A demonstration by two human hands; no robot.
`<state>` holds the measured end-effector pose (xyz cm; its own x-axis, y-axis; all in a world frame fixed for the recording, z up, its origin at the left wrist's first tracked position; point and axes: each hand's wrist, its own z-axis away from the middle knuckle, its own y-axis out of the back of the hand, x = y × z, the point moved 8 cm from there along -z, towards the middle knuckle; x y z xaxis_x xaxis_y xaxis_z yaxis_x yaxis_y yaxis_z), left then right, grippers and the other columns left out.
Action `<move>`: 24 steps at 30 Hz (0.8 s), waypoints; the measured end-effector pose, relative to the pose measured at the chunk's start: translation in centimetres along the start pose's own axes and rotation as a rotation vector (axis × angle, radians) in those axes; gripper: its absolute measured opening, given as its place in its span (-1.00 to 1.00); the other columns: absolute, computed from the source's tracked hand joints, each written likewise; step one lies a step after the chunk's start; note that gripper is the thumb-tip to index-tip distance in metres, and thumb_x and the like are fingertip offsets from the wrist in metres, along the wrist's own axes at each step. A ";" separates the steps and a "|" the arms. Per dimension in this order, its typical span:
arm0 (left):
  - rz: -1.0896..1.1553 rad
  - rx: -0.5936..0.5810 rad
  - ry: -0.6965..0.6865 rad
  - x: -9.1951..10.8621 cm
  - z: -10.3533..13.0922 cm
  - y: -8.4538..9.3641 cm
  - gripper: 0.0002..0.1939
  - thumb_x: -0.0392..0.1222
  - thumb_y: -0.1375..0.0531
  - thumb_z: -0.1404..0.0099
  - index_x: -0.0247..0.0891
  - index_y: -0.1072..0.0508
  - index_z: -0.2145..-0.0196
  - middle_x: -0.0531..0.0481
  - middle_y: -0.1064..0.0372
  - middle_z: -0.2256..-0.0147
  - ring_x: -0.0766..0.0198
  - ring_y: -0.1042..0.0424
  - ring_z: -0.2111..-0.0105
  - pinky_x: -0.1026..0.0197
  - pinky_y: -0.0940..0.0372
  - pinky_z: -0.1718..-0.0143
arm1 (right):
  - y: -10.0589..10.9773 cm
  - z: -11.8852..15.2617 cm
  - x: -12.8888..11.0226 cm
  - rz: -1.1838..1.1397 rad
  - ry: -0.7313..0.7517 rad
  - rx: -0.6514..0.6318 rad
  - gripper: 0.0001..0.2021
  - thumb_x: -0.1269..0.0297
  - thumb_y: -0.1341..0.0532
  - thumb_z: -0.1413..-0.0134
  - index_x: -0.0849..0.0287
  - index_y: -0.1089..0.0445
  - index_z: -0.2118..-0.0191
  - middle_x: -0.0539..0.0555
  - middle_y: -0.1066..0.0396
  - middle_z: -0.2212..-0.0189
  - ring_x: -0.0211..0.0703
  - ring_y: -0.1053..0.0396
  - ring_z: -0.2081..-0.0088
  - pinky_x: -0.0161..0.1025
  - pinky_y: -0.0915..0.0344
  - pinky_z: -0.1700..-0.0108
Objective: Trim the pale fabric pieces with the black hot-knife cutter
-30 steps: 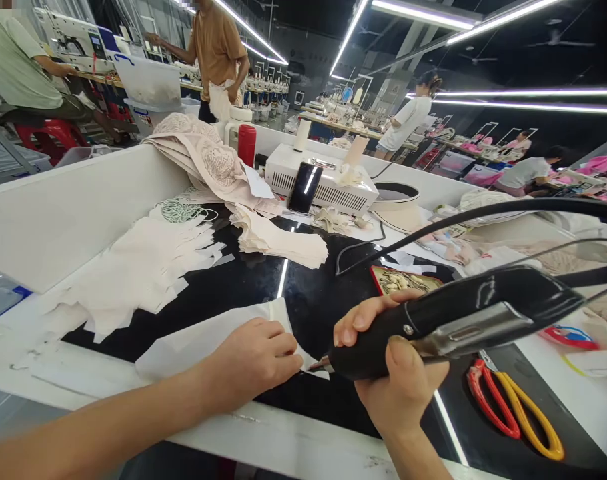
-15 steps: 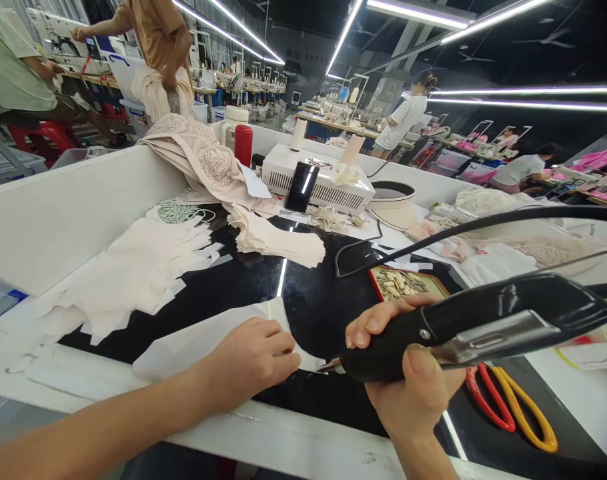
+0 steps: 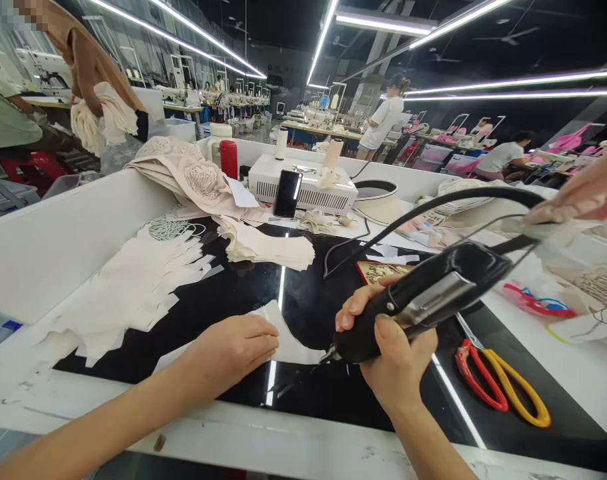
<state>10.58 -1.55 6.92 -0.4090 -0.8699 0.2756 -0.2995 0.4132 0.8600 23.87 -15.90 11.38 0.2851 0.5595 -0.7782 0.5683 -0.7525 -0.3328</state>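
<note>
My right hand [image 3: 391, 343] is wrapped round a black corded hot knife [image 3: 423, 287] with a metal lever along its side. Its pointed metal tip touches the right corner of a white fabric piece [image 3: 296, 340] on the black work surface [image 3: 308, 393]. My left hand [image 3: 238, 343] lies on this piece, fingers closed together at its edge and holding it. The hand and wrist hide part of the fabric.
Red-and-yellow-handled scissors [image 3: 503, 383] lie at right. A stack of cream pieces [image 3: 271, 247], a pile of white pieces [image 3: 128, 280], a phone [image 3: 287, 193] and a white power box [image 3: 323, 193] lie beyond. Another person's hand [image 3: 583, 187] reaches in at upper right with pale material.
The hot knife and both my hands have shifted slightly left in view, and the fabric piece has turned a little. Another person's hand has come in at upper right, near the tool's cord.
</note>
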 end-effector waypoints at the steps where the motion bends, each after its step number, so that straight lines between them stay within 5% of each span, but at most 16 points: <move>1: -0.008 -0.013 0.006 -0.3 0.3 0.1 -0.77 -0.30 -0.05 -0.63 -0.28 -0.51 0.10 -0.05 -0.52 0.12 0.21 -0.52 0.14 0.17 -0.45 0.07 | 0.2 -0.2 0.1 0.004 0.003 0.006 -0.67 0.14 -0.43 -0.18 0.02 -0.38 0.02 -0.08 -0.47 0.39 -0.24 -0.44 0.48 -0.23 -0.43 0.44; 8: -0.080 -0.105 0.045 -0.1 1.8 -0.3 -0.74 -0.43 -0.05 -0.55 -0.23 -0.52 0.08 -0.04 -0.51 0.18 0.21 -0.50 0.19 0.19 -0.45 0.15 | 0.9 -1.7 1.0 0.018 -0.008 0.084 -0.67 0.16 -0.43 -0.14 0.04 -0.35 0.05 -0.10 -0.47 0.41 -0.24 -0.41 0.50 -0.22 -0.42 0.43; 16: 0.130 -0.269 0.358 0.1 0.5 -1.1 -0.81 -0.40 -0.22 -0.45 -0.13 -0.57 0.16 0.14 -0.46 0.26 0.38 -0.52 0.34 0.34 -0.35 0.29 | -0.2 -1.9 1.2 0.003 0.006 0.034 -0.66 0.15 -0.42 -0.17 0.04 -0.33 0.03 -0.10 -0.47 0.41 -0.25 -0.42 0.51 -0.22 -0.40 0.42; 20: 0.023 -0.244 0.251 -0.5 -2.2 -0.5 -0.84 -0.35 -0.29 -0.43 -0.20 -0.50 0.06 0.02 -0.51 0.10 0.20 -0.55 0.12 0.19 -0.44 0.08 | -0.8 -1.8 1.3 -0.010 0.004 0.025 -0.69 0.14 -0.41 -0.18 0.05 -0.32 0.08 -0.10 -0.46 0.40 -0.25 -0.41 0.50 -0.23 -0.41 0.43; 24: 0.192 -0.265 0.094 -1.1 -4.6 -1.1 -0.63 -0.29 -0.43 -0.34 -0.20 -0.43 -0.03 -0.08 -0.48 -0.12 0.11 -0.43 -0.20 0.01 -0.35 -0.25 | -1.4 -1.8 1.4 -0.026 0.007 0.017 -0.74 0.18 -0.39 -0.20 0.05 -0.32 0.12 -0.10 -0.47 0.37 -0.28 -0.41 0.51 -0.25 -0.43 0.44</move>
<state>15.29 -2.30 7.61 -0.3511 -0.8093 0.4709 0.0151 0.4980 0.8671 24.82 -13.49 11.71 0.2759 0.5816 -0.7653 0.5626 -0.7432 -0.3621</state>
